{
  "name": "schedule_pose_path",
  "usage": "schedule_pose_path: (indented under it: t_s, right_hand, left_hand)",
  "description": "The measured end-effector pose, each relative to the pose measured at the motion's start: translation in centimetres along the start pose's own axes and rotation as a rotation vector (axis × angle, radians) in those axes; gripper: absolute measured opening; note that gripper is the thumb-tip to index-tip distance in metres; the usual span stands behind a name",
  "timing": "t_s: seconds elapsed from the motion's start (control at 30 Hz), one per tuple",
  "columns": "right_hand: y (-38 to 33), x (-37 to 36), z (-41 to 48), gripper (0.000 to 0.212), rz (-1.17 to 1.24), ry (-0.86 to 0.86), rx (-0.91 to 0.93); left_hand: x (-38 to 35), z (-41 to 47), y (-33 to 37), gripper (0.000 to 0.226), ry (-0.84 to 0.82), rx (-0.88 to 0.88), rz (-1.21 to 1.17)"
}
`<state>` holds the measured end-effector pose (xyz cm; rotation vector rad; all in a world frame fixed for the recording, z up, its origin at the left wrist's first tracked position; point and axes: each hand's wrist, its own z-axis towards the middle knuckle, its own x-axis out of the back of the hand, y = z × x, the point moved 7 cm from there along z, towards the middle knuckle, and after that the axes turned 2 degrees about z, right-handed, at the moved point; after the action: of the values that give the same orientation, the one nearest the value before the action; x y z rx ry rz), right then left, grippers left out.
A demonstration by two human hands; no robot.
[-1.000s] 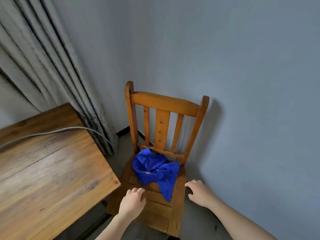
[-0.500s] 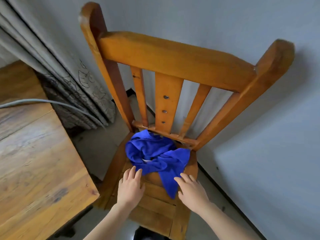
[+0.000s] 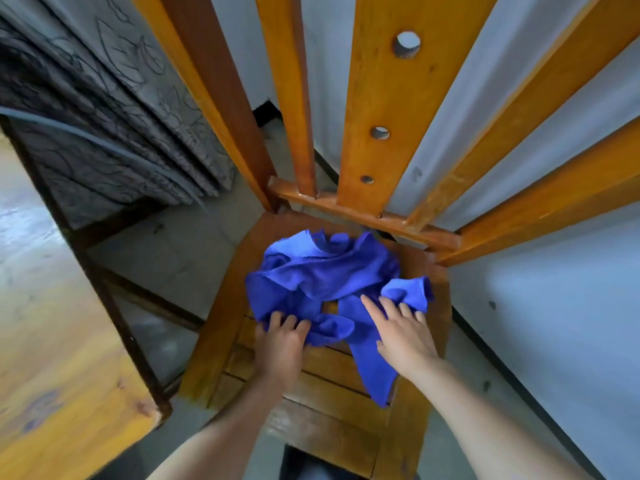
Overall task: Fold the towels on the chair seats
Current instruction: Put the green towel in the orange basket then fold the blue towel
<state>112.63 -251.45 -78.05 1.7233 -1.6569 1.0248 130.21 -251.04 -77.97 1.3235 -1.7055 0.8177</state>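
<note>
Fingers (image 3: 289, 322) of the left hand (image 3: 282, 344) are gripping the bunched towel (image 3: 329, 271) on the chair seat (image 3: 322, 372), with the right hand (image 3: 403, 332) lying flat on it: unbunching is starting; corners need locating.

In front of me is a pale grey wall (image 3: 554, 306). A dark strip (image 3: 519, 370) runs along its bottom. The floor (image 3: 166, 258) is grey too. A grey curtain (image 3: 104, 81) with leaf shapes hangs at my left. A grey cable (image 3: 104, 143) hangs in front of it. A wooden table (image 3: 52, 341) stands on my left, its near corner close to the wooden chair (image 3: 391, 116). The chair has a tall back with three round holes.
</note>
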Motion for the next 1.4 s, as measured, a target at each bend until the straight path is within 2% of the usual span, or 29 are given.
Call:
schedule_pose_path:
  t_s: [0.03, 0.1, 0.2, 0.3, 0.43, 0.53, 0.63, 0.83, 0.87, 1.03, 1.13, 1.23, 1.4]
  right_hand:
    - [0.0, -0.8, -0.6, 0.085, -0.025, 0.019, -0.002]
    - [0.5, -2.1, -1.9, 0.072, -0.028, 0.076, -0.016]
    - [1.6, -2.3, -4.4, 0.05, 0.007, 0.09, -0.058]
    - [2.8, -1.0, -7.3, 0.046, 0.066, 0.11, -0.093]
    - [4.3, 5.0, -11.8, 0.041, 0.156, 0.197, -0.149]
    - [5.2, 11.1, -15.1, 0.011, 0.23, 0.296, -0.151]
    - [6.2, 16.7, -17.9, 0.025, 0.305, 0.364, -0.152]
    - [5.7, 27.8, -22.6, 0.022, 0.419, 0.464, -0.1]
    - [5.2, 29.4, -23.2, 0.022, 0.434, 0.47, -0.073]
    - [1.5, 38.2, -27.3, 0.021, 0.553, 0.527, 0.105]
    - [-1.0, 43.5, -29.5, 0.017, 0.554, 0.597, 0.206]
    - [-3.4, 47.5, -31.0, 0.014, 0.544, 0.668, 0.266]
    - [-7.0, 51.1, -32.1, 0.013, 0.556, 0.737, 0.323]
  left_hand:
    - [-0.1, -0.6, -0.3, 0.047, 0.042, 0.004, -0.022]
    - [-0.5, -1.6, -0.7, 0.044, 0.055, 0.037, -0.124]
    - [0.2, -3.4, -1.0, 0.019, 0.058, 0.078, -0.34]
    - [1.4, -5.3, -0.6, 0.022, 0.019, 0.162, -0.498]
    - [6.2, -8.6, 0.8, 0.019, 0.07, 0.215, -0.609]
    - [10.5, -10.3, 1.1, 0.012, 0.093, 0.237, -0.695]
    - [15.4, -12.2, 1.2, 0.005, 0.133, 0.25, -0.823]
    - [23.8, -15.0, 0.7, 0.009, 0.197, 0.248, -1.005]
    - [24.6, -15.2, 0.7, 0.004, 0.187, 0.23, -1.007]
    - [29.3, -16.4, 0.0, 0.022, 0.19, 0.172, -0.933]
    - [32.2, -16.8, -0.2, 0.003, 0.207, 0.131, -0.91]
    - [35.7, -17.2, -0.2, 0.039, 0.328, 0.058, -0.862]
    - [41.9, -20.6, 0.8, 0.056, 0.519, -0.213, -1.091]
